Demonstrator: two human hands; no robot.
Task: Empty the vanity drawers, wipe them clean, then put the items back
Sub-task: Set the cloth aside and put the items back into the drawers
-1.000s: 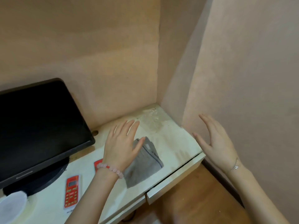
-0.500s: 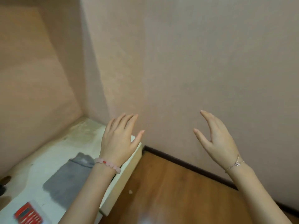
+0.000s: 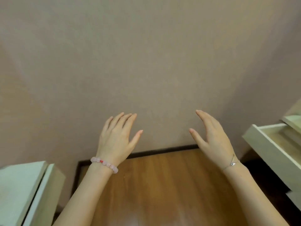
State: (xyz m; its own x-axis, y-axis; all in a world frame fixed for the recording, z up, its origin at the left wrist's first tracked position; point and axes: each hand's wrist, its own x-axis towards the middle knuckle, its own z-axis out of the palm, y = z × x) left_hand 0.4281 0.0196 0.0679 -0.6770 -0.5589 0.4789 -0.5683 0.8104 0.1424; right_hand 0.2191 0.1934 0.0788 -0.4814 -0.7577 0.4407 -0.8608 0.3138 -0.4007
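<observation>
Drawer (image 3: 275,149) sat pulled out at the right edge of view, cream front panel facing left, visible part of its inside bare, well apart from both hands. Left hand (image 3: 116,139) and right hand (image 3: 211,137) hovered side by side, fingers spread and holding nothing, over wood floor (image 3: 162,185) in front of the plain wall (image 3: 146,62), a wide gap between them. White desk corner (image 3: 24,185) bounded the left side, dark baseboard (image 3: 162,150) ran along the wall's foot, floor between desk and drawer lay open.
</observation>
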